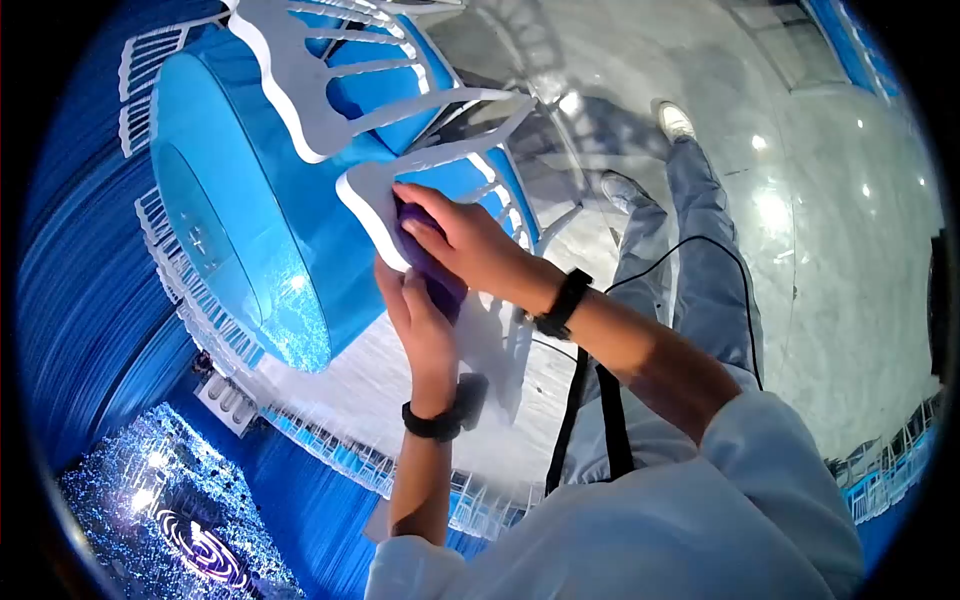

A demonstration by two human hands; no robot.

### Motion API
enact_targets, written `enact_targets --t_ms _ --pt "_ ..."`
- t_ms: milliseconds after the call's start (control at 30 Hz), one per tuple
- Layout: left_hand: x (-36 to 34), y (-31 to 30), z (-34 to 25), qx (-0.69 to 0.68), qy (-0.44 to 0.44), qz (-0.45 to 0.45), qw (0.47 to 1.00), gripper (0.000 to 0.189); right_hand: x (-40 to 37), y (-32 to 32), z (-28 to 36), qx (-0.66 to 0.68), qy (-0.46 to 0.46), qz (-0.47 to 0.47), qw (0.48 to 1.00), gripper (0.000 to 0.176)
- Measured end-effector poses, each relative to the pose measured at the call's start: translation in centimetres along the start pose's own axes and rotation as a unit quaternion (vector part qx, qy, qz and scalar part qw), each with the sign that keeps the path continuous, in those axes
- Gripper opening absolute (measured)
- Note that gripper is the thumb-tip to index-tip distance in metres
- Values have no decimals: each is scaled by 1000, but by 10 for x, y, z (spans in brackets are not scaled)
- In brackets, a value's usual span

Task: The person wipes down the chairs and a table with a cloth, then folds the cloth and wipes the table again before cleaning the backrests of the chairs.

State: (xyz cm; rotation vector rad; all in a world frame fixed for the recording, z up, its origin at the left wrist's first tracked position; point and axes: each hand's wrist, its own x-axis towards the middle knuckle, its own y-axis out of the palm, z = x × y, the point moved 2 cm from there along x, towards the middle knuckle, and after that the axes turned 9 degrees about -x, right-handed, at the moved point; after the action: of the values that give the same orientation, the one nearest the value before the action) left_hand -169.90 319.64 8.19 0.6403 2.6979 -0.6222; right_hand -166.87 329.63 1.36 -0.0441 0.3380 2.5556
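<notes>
A white chair [372, 205] with a scalloped top rail stands in front of me. A purple cloth [440, 277] lies folded against that rail. My right hand [465, 240] is closed on the cloth, its fingers pressing it to the upper part of the rail. Lower down, my left hand [415, 318] grips the cloth's other end beside the rail's near edge. Part of the cloth and some fingertips are hidden by the hands. Each wrist wears a black band.
Another white chair [290, 90] stands just beyond. A round table with a shiny blue cover [300, 215] is at the left, with more white chairs [165, 245] around it. A black cable [740, 275] hangs over my legs above the glossy pale floor [830, 300].
</notes>
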Motion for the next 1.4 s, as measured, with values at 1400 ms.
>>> enact_targets --t_ms 1400 --pt "-1 1 -4 -27 -15 0 1000 44 -32 -14 21 31 -65 97 993 64"
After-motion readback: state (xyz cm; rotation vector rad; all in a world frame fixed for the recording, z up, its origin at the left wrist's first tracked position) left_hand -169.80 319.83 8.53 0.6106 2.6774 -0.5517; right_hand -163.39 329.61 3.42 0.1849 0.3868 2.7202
